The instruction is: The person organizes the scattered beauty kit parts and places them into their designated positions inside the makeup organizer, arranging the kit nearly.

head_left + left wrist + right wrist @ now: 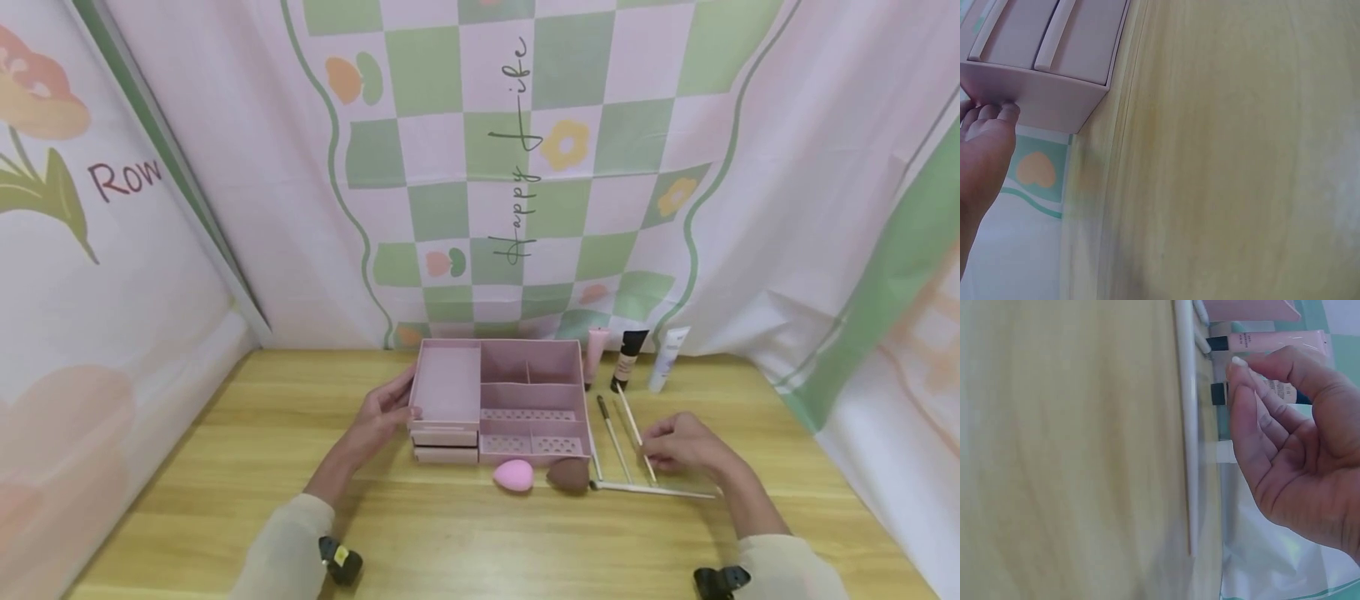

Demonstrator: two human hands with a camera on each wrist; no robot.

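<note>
A pink desktop organizer point(450, 383) with open compartments and two small drawers point(446, 454) stands near the back of the table. My left hand point(378, 421) grips its left side, thumb over the top edge; in the left wrist view the fingertips point(1009, 111) lie on the side wall. On the right, my right hand point(686, 442) pinches a thin, light-handled makeup brush point(630, 417) between thumb and index finger. Its pale end point(1239, 361) shows between those fingers in the right wrist view. Another brush point(613, 437) with a dark head lies beside it.
One more brush point(660, 489) lies crosswise in front. A pink makeup sponge point(514, 476) and a brown one point(568, 476) sit before the organizer. Behind the brushes stand a pink tube point(596, 354), a black-and-beige tube point(627, 358) and a white tube point(668, 358). A patterned curtain point(517, 167) hangs behind.
</note>
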